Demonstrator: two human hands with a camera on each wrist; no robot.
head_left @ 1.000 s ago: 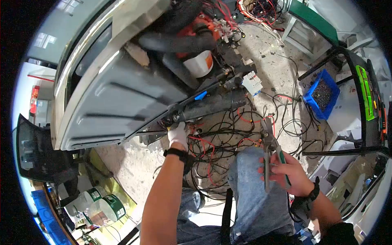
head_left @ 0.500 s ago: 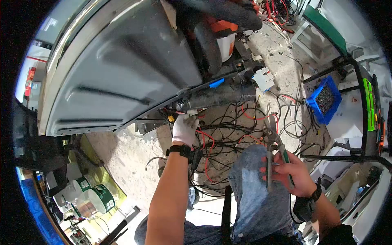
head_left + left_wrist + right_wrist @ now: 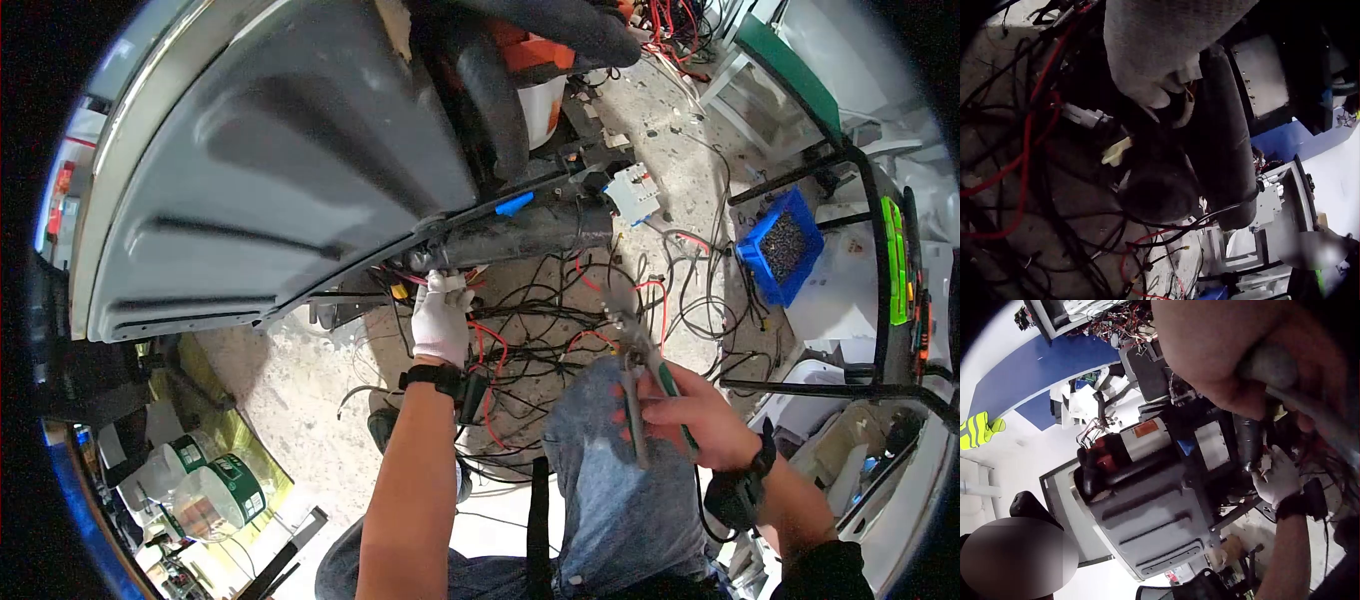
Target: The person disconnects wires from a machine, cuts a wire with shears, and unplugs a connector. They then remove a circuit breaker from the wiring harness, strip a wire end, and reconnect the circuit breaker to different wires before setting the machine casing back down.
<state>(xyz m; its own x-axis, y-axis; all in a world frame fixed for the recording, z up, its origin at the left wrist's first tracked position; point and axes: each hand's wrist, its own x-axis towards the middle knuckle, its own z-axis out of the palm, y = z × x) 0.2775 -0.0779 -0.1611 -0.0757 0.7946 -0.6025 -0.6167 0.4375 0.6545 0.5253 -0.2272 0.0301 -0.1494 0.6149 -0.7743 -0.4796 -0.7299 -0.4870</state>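
Grips pliers, partly green at the handles, in the bare right hand, with fingers curled around the grip. Holds them over a denim-covered knee, with handles spread; cannot tell how the blurred jaws stand. Pinches a small white connector in the white-gloved left hand, close beside a black cylinder and well apart from the pliers. Shows thin, light-coloured wires just beside the connector in the left wrist view.

Has tangled black and red cables spread over the floor between both hands and farther out. Has a white switch block near the cylinder's far end, and a large ribbed grey panel to the left.

Has a blue bin farther right, filled with small dark pieces too fine to identify. Shows part of a white tub-like body at the top, below something orange, with its inside hidden. Has two clear jars with green labels at lower left, side by side; shows something brownish at the nearer one, in it or behind it, cannot tell which.
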